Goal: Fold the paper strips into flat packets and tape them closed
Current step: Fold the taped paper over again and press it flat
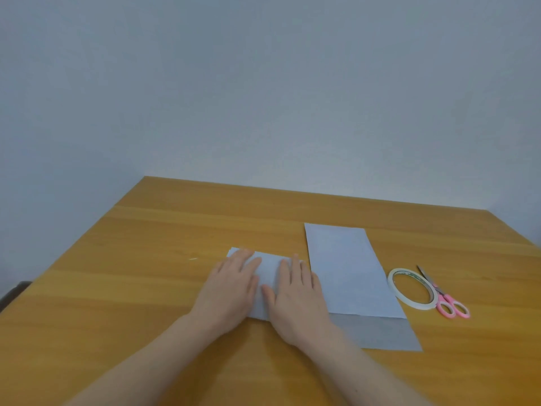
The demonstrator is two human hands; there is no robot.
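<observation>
Both forearms run in from the near edge, bare. My left hand (231, 291) lies flat, fingers straight and together, palm down on the left part of the folded paper strip (268, 273). My right hand (295, 297) does the same on the right part, fingers spread a little, thumb angled in toward the left hand. Neither hand curls round anything; both press. Judgement: I am flattening a fold so the crease sets and the packet stays thin enough to tape.

The folded strip sits on the wooden table (146, 259), near centre, mostly hidden under my palms; only its far edge, far left corner and a band between the hands show. How many folds it has, I cannot tell.

Just to the right, touching or nearly touching my right hand's outer edge, lies a second paper strip (348, 271), long, unfolded, running away from me. A greyer section shows at its near end; whether that is another sheet below or a turned flap is unclear. Waiting its turn, I judge.

Further right: tape roll (393, 281), flat on the table, and pink-handled scissors (450, 304) touching its right side. Both are within right-hand reach for the closing step, not yet used on this packet.

Beyond the table's far edge, a plain pale wall (263, 83).
</observation>
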